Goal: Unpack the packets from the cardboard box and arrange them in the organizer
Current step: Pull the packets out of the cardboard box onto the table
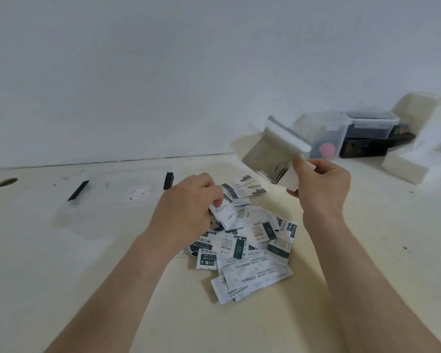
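A heap of small white and dark-green packets lies on the cream table in front of me. My right hand grips a small white cardboard box by its lower edge, held above the table with its open mouth tilted toward the heap. A few packets still show inside the box. My left hand pinches one white packet at the top of the heap. A clear flat organizer with black clips lies on the table to the left, hard to make out.
At the back right stand a clear lidded container, a dark box and white foam blocks. A sticker lies in the clear organizer. A cable hole sits at the table's far left. A white wall rises behind the table.
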`<state>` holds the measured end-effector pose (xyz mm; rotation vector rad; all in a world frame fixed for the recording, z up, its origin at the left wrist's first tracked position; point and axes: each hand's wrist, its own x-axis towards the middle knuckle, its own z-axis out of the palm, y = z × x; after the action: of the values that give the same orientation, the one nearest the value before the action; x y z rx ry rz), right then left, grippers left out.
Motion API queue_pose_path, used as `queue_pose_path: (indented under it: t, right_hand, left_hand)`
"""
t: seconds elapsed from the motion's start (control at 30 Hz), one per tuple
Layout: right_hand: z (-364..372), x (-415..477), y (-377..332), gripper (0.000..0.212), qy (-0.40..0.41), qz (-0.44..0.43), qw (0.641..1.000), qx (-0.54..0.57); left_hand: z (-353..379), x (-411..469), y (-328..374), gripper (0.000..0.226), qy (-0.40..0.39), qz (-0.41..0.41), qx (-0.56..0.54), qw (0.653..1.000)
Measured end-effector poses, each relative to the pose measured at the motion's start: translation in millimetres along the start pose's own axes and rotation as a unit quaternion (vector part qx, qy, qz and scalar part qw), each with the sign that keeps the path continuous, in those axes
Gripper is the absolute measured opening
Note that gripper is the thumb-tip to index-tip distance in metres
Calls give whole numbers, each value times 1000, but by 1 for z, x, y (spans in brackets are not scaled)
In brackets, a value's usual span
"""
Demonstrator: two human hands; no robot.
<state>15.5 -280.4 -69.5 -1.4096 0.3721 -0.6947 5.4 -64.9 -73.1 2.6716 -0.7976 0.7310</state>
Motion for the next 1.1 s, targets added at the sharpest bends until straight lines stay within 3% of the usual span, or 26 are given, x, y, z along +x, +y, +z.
queue_pose_path:
  t: [0.1, 0.23, 0.37, 0.43, 0.5, 0.63, 0.77, 0.87, 1.1]
  right_hand:
    - [-3, 1, -2, 26, 2, 36, 999, 34]
    - [1, -5, -4, 23, -55, 87, 993, 52]
    - [1, -7, -5, 21, -95, 112, 987, 60]
    - [1, -7, -6, 20, -112, 112, 985, 64]
    - [2, -9, -6, 18, -139, 106, 982, 66]
    - [2, -11, -5, 18, -183, 95, 976, 66]
    - [1, -10, -7, 19, -202, 70, 975, 63]
    - [2, -11, -8, 20, -211, 55, 974, 57]
    - [4, -16, -9, 19, -205, 17, 978, 30]
  left_hand:
    - [4, 2, 2, 30, -46, -45, -7, 998]
    - [5, 5, 6, 43, -113, -78, -48, 989]
    - [-6, 9, 17, 29, 61, -48, -54, 996]
    - [-14, 18, 31, 24, 99, -44, -115, 987]
    - [-17, 30, 46, 21, 49, -51, -137, 988]
    - [0, 46, 52, 21, -58, -66, -69, 994]
    - [4, 51, 49, 16, -27, -149, -149, 977]
    - [5, 52, 47, 17, 4, -162, -104, 981]
    - [9, 54, 46, 16, -11, -147, 2, 989]
